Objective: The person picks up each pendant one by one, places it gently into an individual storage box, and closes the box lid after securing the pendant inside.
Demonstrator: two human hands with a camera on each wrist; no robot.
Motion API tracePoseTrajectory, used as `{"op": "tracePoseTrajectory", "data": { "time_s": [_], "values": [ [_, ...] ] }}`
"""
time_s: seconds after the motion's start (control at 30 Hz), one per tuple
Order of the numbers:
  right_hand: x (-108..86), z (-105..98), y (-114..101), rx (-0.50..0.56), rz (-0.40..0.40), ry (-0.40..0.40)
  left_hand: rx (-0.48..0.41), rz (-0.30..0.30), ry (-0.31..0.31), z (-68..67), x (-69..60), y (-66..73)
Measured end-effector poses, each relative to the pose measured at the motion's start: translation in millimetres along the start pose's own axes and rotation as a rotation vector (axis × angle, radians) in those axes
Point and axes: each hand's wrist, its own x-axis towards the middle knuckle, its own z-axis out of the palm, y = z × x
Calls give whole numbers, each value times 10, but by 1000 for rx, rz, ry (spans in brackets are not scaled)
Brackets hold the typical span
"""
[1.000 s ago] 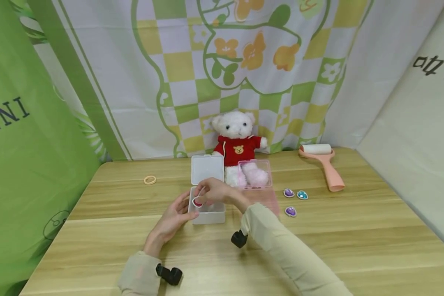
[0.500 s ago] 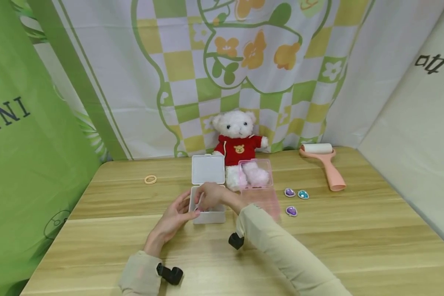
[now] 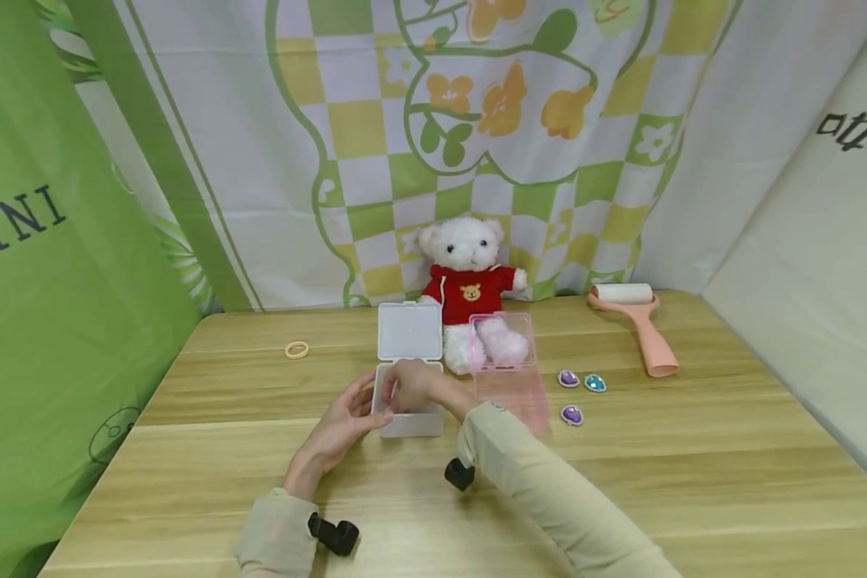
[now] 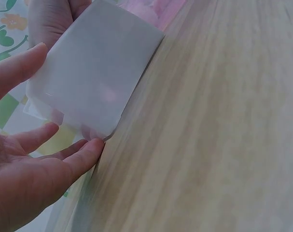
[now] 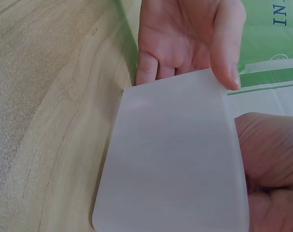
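A white plastic box [image 3: 412,425] with its lid [image 3: 409,331] raised stands on the wooden table. My left hand [image 3: 343,421] holds it at the left: the thumb laps over the near-left corner of the rim, while the fingers lie along the side wall. My right hand [image 3: 414,384] reaches down inside the box with bent fingers. Its fingertips, and anything they might hold, are hidden. In the right wrist view the box wall [image 5: 170,150] covers the lower part of that hand. In the left wrist view, the left fingertips touch the box's lower edge [image 4: 95,137].
A white teddy bear [image 3: 470,273] in a red hoodie sits behind an open pink transparent box [image 3: 509,393]. Two purple gems [image 3: 571,415] and a blue gem [image 3: 596,383] lie right of it. Further right is a pink-handled roller [image 3: 643,325]; a yellowish ring [image 3: 297,350] lies left.
My right hand has moved lower into the white box. The red heart-shaped piece with a white beaded rim that it held one second ago is out of sight. My left hand has stayed put.
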Motion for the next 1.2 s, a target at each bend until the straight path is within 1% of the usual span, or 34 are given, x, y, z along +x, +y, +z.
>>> {"op": "tracePoseTrajectory", "data": {
  "time_s": [0.2,0.6,0.77,0.93,1.07,1.2],
  "values": [
    [-8,-11,2,-15,-28,22,10,1,-11,1,7,12],
    [13,-27,19,15,-23,22,8,8,-5,15,0,28],
    [-4,-81,14,50,-15,3,15,17,11,19,9,18],
    [-33,-139,-8,79,-8,-25,18,-1,20,18,0,-1],
    [-68,-191,-14,60,-33,-9,15,-16,19,9,-10,-13],
    [-112,-272,-7,84,-64,10,19,-19,25,2,-12,-14]
  ]
}}
